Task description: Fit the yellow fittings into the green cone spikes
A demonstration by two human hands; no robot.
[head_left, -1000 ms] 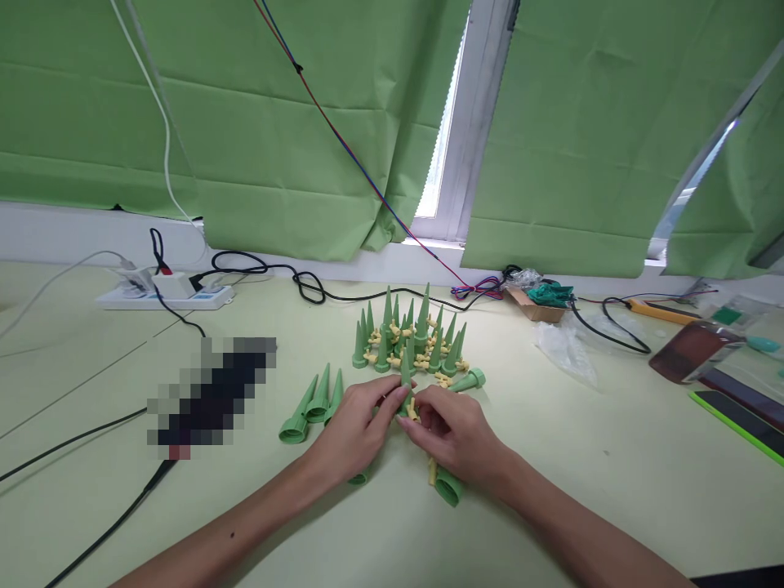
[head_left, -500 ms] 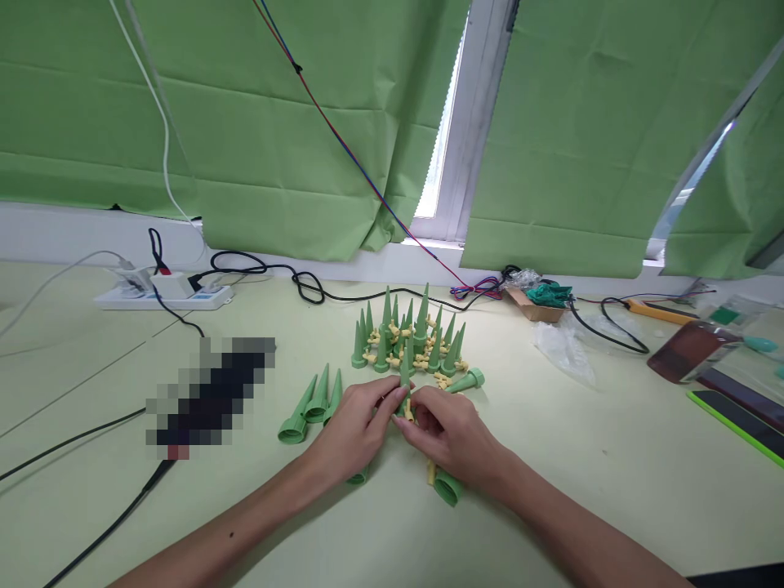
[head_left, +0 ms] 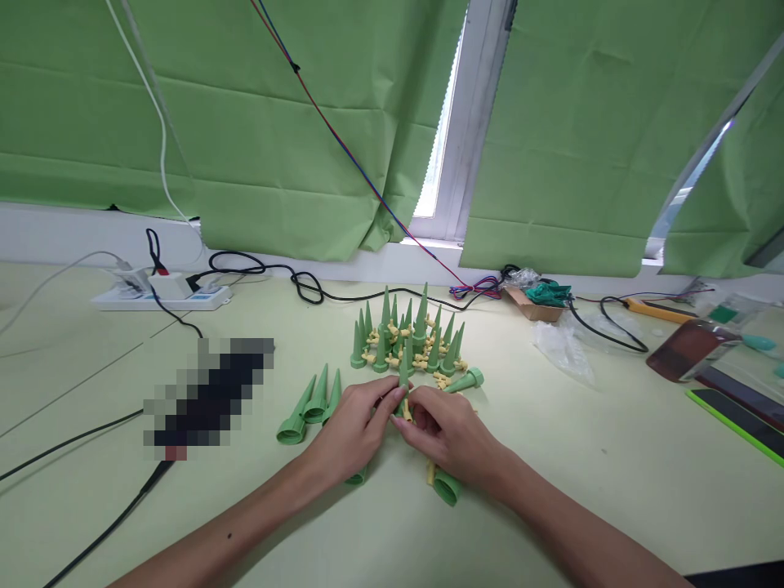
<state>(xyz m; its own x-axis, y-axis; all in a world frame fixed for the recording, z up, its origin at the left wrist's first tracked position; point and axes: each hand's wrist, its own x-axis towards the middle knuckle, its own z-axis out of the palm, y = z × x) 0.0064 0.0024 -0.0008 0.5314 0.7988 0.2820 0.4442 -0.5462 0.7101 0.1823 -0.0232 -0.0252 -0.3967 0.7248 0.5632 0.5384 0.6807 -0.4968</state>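
Note:
My left hand (head_left: pixel 366 420) is closed around a green plastic watering spike (head_left: pixel 403 377), its point up. My right hand (head_left: pixel 450 423) is pinched at the small yellow valve (head_left: pixel 407 415) on the spike's lower side; its fingertips partly cover it. Just beyond my hands stand several upright green spikes (head_left: pixel 421 314), with yellow valves (head_left: pixel 420 359) among them. More spikes (head_left: pixel 294 425) lean or lie left of my left hand, partly hidden by it. Another spike (head_left: pixel 447 488) lies under my right wrist beside a yellow valve (head_left: pixel 430 472), and one lying spike (head_left: pixel 469 380) is to the right.
A power strip (head_left: pixel 162 296) with plugs and cables sits at the back left. A blurred dark object (head_left: pixel 211 396) lies on the left of the table. Toward the right are a small cardboard box (head_left: pixel 536 306), plastic bags (head_left: pixel 567 351), a brown bottle (head_left: pixel 692 351) and a green-edged phone (head_left: pixel 738 425).
Almost nothing differs. Both hands keep the same hold on the spike and its valve; the view has shifted very slightly.

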